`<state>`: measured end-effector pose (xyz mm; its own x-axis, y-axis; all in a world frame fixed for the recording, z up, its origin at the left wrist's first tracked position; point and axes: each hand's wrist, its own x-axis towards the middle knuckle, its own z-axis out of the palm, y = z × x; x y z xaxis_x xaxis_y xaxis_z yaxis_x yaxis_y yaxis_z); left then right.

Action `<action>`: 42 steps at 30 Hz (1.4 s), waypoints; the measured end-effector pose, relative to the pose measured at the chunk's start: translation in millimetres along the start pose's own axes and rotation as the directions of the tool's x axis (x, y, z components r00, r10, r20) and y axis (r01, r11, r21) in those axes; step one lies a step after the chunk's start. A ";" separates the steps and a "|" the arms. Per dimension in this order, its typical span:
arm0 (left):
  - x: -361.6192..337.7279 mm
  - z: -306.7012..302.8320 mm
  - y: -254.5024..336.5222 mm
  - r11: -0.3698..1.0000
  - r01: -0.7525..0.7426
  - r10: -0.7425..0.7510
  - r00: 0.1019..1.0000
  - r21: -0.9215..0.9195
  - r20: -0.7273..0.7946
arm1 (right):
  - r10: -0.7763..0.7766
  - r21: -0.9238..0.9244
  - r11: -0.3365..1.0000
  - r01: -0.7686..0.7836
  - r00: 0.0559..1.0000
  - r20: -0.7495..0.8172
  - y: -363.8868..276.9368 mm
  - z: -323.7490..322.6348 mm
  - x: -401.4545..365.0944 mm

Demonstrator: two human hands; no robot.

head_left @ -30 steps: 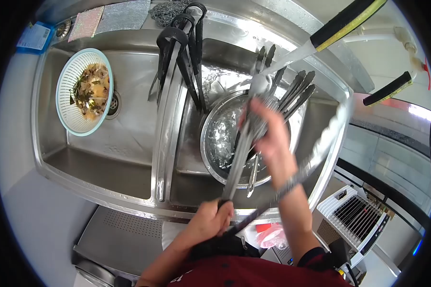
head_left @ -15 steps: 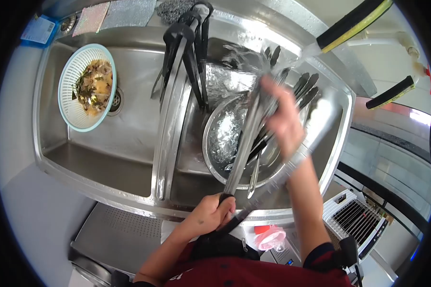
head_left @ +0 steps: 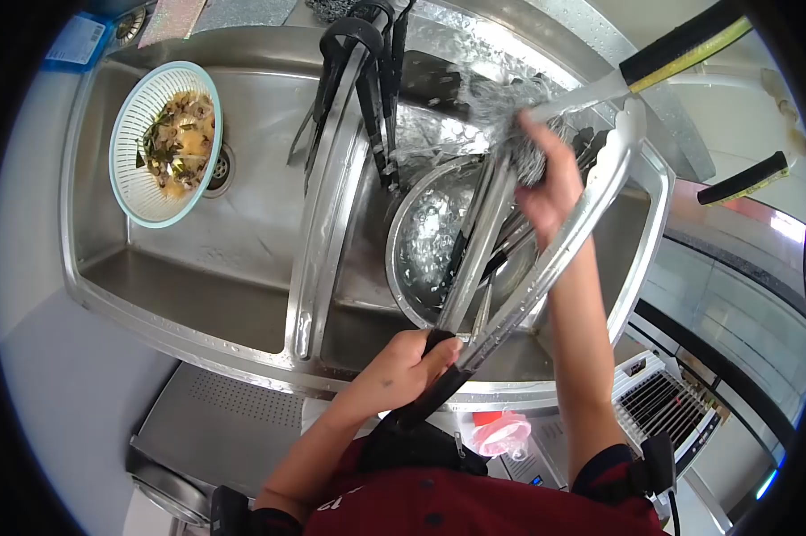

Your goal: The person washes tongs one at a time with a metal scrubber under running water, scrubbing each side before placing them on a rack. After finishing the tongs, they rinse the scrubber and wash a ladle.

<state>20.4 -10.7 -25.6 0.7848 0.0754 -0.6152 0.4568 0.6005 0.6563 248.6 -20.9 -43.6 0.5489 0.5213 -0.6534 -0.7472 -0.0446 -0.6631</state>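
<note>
Fingers of the left hand (head_left: 398,375) are closed around the black handle end (head_left: 439,389) of a pair of tongs (head_left: 528,287), near the front edge of the sink (head_left: 251,364). The fingers of the right hand (head_left: 553,183) are bent around a wire scrubber (head_left: 530,161), which is against the upper part of one tongs arm. That arm slants up across a round metal bowl (head_left: 391,255); the other spreads away to the right, passing over the right forearm, its scalloped tip above the sink's right side.

Water runs from the tap (head_left: 680,55) and splashes around the scrubber and the right fingertips. The bowl, in the right basin (head_left: 354,281), has water and utensils in it; dark tips of more tongs show just beyond the right hand. Black-handled tongs (head_left: 370,85) hang over the divider (head_left: 306,286) between the basins.

In the left basin (head_left: 242,205), a pale basket (head_left: 128,147) of food scraps (head_left: 180,147) stands tilted beside the drain (head_left: 219,170), partly covering it. A second tap (head_left: 744,180) points down on the right.
</note>
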 end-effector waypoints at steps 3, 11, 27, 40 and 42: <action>4.4 -7.0 9.7 0.990 0.140 -0.141 0.989 0.013 0.047 | 0.027 -0.241 0.970 -0.013 0.998 0.053 63.8 -10.9 -37.3; 1.6 -1.1 -8.1 0.999 0.050 -0.051 0.996 0.015 0.071 | 0.007 0.028 1.000 -0.007 1.000 0.002 22.9 1.3 -21.0; -19.0 -2.4 -2.9 0.986 0.169 -0.169 0.986 0.015 0.002 | -0.089 -0.158 0.985 0.075 0.993 -0.083 2.9 -5.6 8.3; -21.8 -15.1 -6.3 0.974 0.100 -0.090 0.994 0.205 -0.060 | -0.258 -0.159 0.960 0.231 0.951 -0.173 -11.9 -7.7 18.7; -32.2 -12.8 -0.7 0.957 0.046 0.021 0.974 0.287 -0.225 | -0.363 0.054 0.927 0.371 0.924 -0.123 -48.9 -59.6 26.9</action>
<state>-10.5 -3.3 -11.9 0.6799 0.2646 -0.6839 0.5932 0.3498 0.7251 322.3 -55.5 -50.5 0.8239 0.3933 -0.4081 -0.5093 0.1980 -0.8375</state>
